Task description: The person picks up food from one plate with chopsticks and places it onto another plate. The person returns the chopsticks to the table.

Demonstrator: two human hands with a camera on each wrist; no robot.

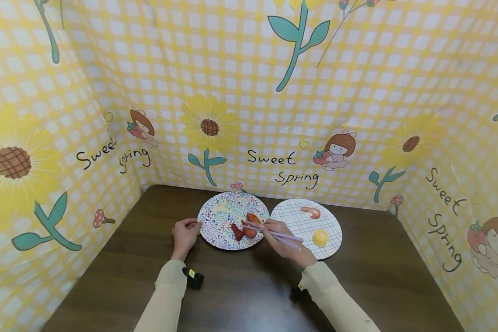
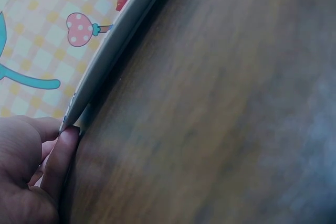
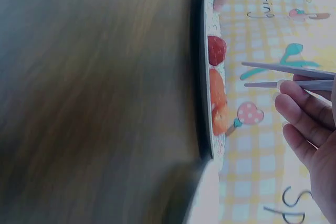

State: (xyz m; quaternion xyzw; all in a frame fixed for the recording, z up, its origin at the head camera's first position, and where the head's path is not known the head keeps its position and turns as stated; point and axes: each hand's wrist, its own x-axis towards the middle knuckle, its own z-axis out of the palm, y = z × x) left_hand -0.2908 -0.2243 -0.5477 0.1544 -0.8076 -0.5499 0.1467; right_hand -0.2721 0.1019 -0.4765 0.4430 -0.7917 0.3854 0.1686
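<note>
My left hand (image 1: 185,237) pinches the left rim of a round plate with multicoloured speckles (image 1: 217,214); in the left wrist view, fingers (image 2: 62,153) grip that edge. With my right hand (image 1: 283,237) I hold a pair of pale purple chopsticks (image 1: 291,237) over the plate's right side. Their tips are apart with nothing between them, above the food in the right wrist view. On the plate lie a red strawberry-like piece (image 1: 237,232) and two orange-brown pieces of food, one at the back (image 1: 253,217) and one in front (image 1: 249,232), partly hidden by the chopsticks.
To the right stands a white plate with blue grid lines (image 1: 285,208), bearing a shrimp (image 1: 311,212) and a round yellow piece (image 1: 320,238). Both plates sit on a dark wooden table (image 1: 240,295). Yellow checked cloth (image 1: 249,83) encloses the back and sides.
</note>
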